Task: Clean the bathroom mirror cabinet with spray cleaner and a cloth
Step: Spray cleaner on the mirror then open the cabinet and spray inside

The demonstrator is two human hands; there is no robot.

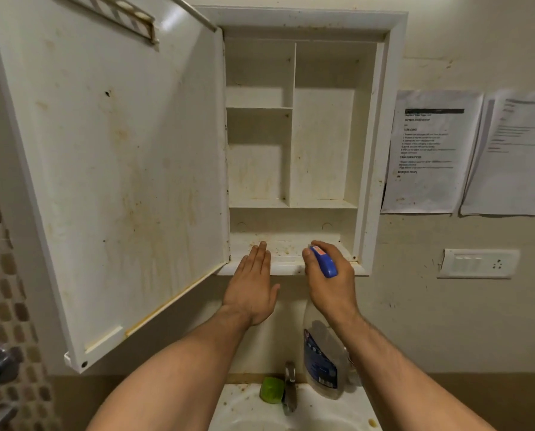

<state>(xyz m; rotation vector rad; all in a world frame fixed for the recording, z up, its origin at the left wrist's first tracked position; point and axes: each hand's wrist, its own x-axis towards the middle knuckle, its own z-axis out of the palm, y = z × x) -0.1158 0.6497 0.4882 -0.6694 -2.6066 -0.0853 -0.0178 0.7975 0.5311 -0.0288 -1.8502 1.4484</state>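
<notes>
right hand (331, 284) grips spray bottle (319, 365), hiding its neck — label blurred

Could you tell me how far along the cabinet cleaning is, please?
Early. Done: the door stands open, shelves bare. In hand: the right hand grips the spray bottle, aimed at the bottom shelf; the left hand lies flat at its edge. Left: stains cover door and shelves; no cloth in view.

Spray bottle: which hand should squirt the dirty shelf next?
Right. The right hand grips the spray bottle with its nozzle at the stained bottom shelf; the left hand is flat and holds nothing.
</notes>
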